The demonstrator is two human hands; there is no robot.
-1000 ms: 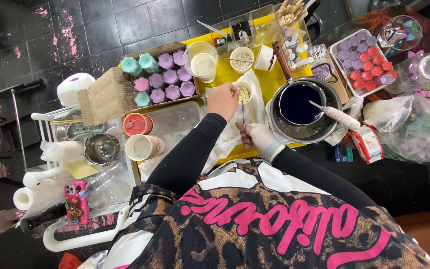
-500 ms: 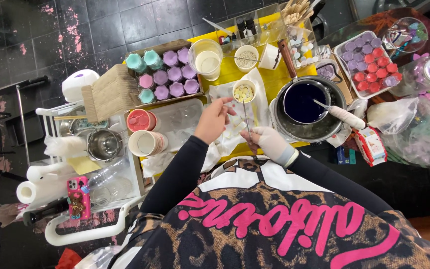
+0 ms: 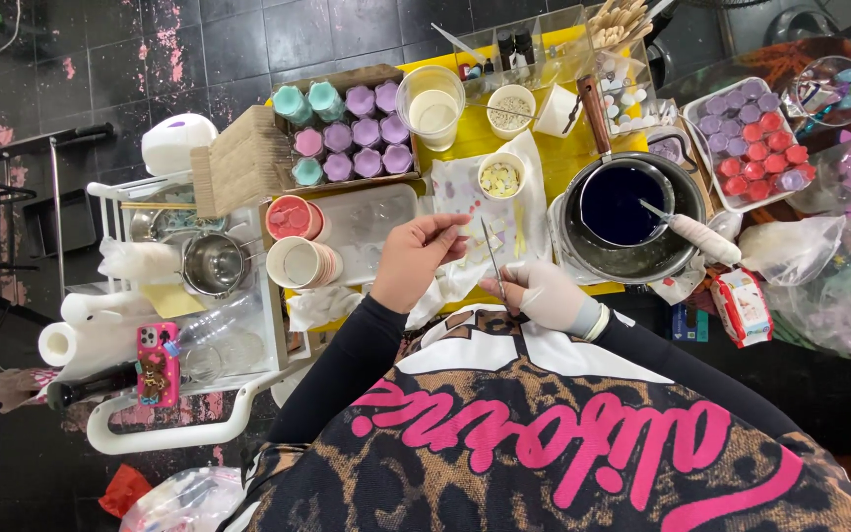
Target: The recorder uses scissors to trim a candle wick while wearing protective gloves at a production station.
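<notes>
Left hand (image 3: 416, 258): frame centre; fingertips pinched together on a tiny pale piece, too small to identify
Right hand (image 3: 542, 293): white-gloved; fingers pinching thin metal tweezers (image 3: 491, 258); tips point up-frame
Below tweezers: white stained cloth (image 3: 465, 197); small white cup of pale pieces (image 3: 501, 177) just above

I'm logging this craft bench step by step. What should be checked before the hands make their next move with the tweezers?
1. Tweezers in the grip of the right hand: ok, held with the tips pointing away from the body.
2. Left hand free to help: ok, fingertips pinched beside the tweezers; whether they hold anything, cannot tell.
3. Small cup of pale pieces within reach: ok, upright just beyond the hands.
4. Pot of dark liquid steady: ok, a stirrer leans in it.
5. White cloth under the work: ok.
6. Something between the tweezer tips: cannot tell.
</notes>
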